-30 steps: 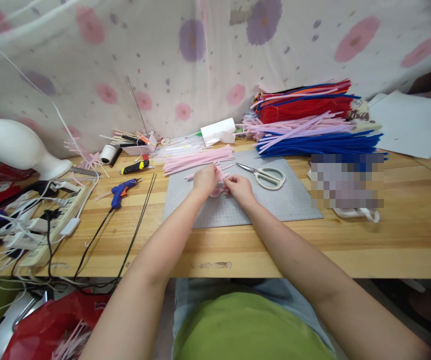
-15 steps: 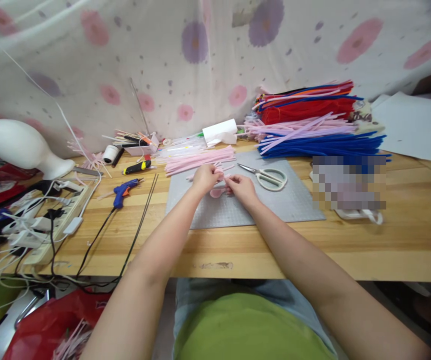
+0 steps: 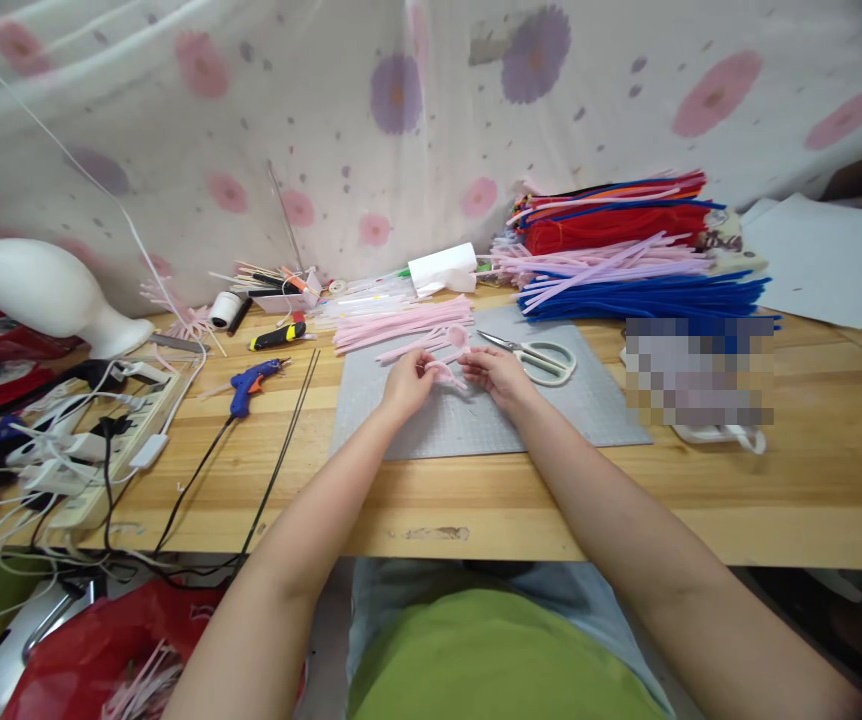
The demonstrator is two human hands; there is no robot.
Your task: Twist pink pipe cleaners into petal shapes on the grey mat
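Bare arms (image 3: 311, 510) extended forward; left grip (image 3: 429, 372) pinched, right grip (image 3: 468, 366) fingers curled.

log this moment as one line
left hand: holding pink piece | right hand: close by, grip unclear | scissors: on mat

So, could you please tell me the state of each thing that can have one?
Left hand: closed on the pink piece.
Right hand: fingers bent, close by; contact unclear.
Pink piece: bent into curves.
Scissors: flat on the mat; blade gap unclear.
Glue gun: on its side.
Cutter: lying flat; blade unclear.
Power strip: crowded with plugs.
Paper roll: on its side, end loose.
Red bag: open, pink strips inside.
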